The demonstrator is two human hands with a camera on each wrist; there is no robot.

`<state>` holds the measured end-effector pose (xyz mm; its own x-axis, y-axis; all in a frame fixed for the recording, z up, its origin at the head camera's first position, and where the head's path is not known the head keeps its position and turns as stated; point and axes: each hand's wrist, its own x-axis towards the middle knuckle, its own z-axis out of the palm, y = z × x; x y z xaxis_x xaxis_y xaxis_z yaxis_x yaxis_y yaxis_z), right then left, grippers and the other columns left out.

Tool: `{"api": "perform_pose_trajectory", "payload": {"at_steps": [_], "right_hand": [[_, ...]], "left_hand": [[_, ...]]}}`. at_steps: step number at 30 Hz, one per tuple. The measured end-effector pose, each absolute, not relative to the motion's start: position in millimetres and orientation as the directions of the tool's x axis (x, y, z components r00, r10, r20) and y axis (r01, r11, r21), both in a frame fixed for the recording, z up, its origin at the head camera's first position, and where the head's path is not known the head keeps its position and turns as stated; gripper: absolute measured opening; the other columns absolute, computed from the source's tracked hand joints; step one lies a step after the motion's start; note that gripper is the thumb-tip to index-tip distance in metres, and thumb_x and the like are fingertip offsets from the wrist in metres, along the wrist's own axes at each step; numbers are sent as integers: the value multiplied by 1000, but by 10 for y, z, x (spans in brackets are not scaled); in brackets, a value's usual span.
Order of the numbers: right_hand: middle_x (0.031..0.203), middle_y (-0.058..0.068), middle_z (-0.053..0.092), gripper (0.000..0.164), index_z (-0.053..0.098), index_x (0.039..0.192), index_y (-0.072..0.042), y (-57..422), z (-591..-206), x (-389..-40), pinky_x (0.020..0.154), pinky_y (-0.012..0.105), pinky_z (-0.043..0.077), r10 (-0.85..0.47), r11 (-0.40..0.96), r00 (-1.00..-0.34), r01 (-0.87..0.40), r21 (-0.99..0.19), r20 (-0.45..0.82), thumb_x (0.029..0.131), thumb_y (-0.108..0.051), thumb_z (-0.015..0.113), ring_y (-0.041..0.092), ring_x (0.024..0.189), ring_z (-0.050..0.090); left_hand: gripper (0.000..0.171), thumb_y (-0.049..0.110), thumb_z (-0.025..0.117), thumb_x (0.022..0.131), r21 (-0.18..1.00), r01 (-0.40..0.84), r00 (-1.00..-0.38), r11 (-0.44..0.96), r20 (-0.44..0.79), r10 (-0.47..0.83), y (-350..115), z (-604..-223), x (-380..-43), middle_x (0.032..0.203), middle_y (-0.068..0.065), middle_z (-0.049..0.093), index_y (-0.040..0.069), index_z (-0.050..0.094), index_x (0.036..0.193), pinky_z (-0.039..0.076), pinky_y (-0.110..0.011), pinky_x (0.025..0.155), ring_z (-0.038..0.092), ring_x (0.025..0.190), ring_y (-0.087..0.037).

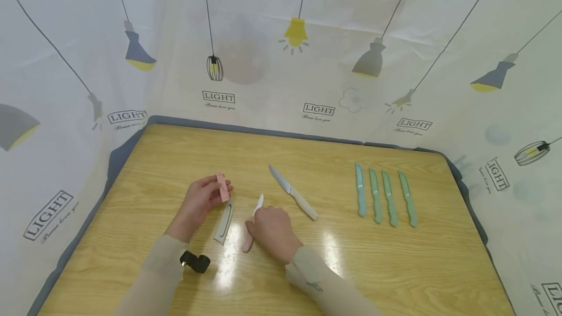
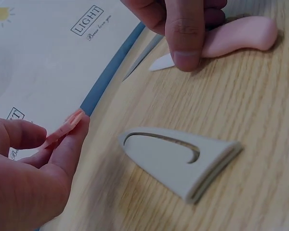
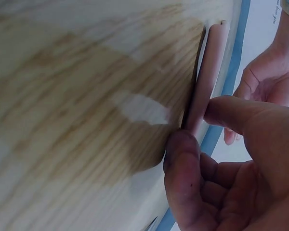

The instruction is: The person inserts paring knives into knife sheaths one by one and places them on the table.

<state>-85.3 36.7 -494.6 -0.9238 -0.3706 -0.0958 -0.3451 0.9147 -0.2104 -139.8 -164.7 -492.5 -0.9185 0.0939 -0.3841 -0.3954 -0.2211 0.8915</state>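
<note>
My left hand (image 1: pixel 198 205) holds a small pink knife sheath (image 1: pixel 222 187) by its edges, raised above the table in the left wrist view. With thumb and fingers, my right hand (image 1: pixel 275 230) pinches a paring knife with a pink handle (image 2: pixel 245 36) and a white blade, around where handle and blade meet. The knife lies low at the tabletop, its tip pointing away from me. Between the hands a cream knife sheath (image 1: pixel 224 223) with a curved slot lies flat. A cream-handled knife (image 1: pixel 303 204) with a grey blade rests beyond the right hand.
On the right side of the wooden table (image 1: pixel 439 257), a blue knife (image 1: pixel 360 189) and three green knives (image 1: pixel 388 199) lie side by side, tips away from me. A white printed sheet (image 1: pixel 263 111) rises behind the table's far and side edges.
</note>
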Motion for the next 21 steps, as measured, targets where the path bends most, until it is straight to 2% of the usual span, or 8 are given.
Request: {"api": "perform_pose_trajectory", "payload": {"at_steps": [4, 9, 13, 17, 21], "right_hand": [[50, -4, 43, 46, 45, 51, -18, 397, -4960, -865, 37, 27, 37, -357, 921, -928, -330, -208, -109, 92, -35, 56, 12, 46, 41], [46, -6, 45, 46, 48, 47, -20, 443, -4964, -885, 36, 24, 36, -356, 911, -919, -300, -284, -169, 91, -30, 55, 10, 44, 42], [50, -7, 47, 45, 51, 47, -22, 494, -4978, -886, 41, 25, 39, -361, 899, -916, -293, -327, -173, 91, -30, 55, 11, 47, 46], [43, -10, 50, 44, 58, 49, -20, 569, -4968, -859, 44, 24, 40, -359, 865, -910, -242, -440, -206, 92, -28, 55, 11, 45, 48], [36, -10, 49, 43, 62, 50, -17, 650, -4955, -834, 40, 22, 39, -334, 835, -913, -173, -523, -232, 92, -25, 54, 10, 39, 48]], "left_hand": [[51, 10, 46, 102, 888, -395, -918, -236, -388, 78, -1629, -4918, -1404, 138, -30, 45, -10, 31, 147, 52, -27, 90, 62, 110, -21], [53, 5, 50, 100, 895, -371, -928, -249, -367, 66, -1603, -4942, -1408, 137, -29, 47, -11, 31, 146, 51, -28, 91, 60, 113, -24], [52, 3, 48, 100, 900, -352, -936, -259, -344, 75, -1564, -4954, -1410, 137, -30, 47, -12, 29, 146, 50, -30, 92, 59, 115, -27], [52, 3, 47, 100, 904, -337, -941, -264, -329, 77, -1523, -4944, -1411, 137, -31, 48, -12, 29, 146, 49, -31, 94, 58, 116, -27], [51, 3, 48, 99, 910, -324, -946, -260, -318, 68, -1485, -4935, -1421, 135, -30, 49, -12, 32, 145, 50, -30, 93, 58, 116, -28]]}}
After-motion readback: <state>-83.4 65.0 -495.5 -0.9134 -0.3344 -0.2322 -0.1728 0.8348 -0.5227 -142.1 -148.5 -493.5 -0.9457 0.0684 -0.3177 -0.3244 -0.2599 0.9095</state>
